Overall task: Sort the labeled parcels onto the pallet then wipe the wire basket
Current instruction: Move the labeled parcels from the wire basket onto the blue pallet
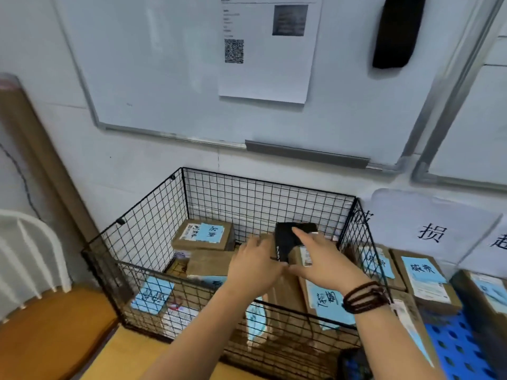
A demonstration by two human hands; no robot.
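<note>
The left hand [255, 260] curls its grip on the black parcel [286, 241] at 9 o'clock; the right hand [321, 257] lies flat-fingered at 3 o'clock. Squeeze evenly, then lift clear of the wire basket [274, 184].

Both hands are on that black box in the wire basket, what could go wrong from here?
The black box looks merely pressed between the left hand and right hand, so it could slip onto the parcels beneath. Swinging it toward the pallet, the bead bracelet might catch the right wall of the wire basket.
</note>
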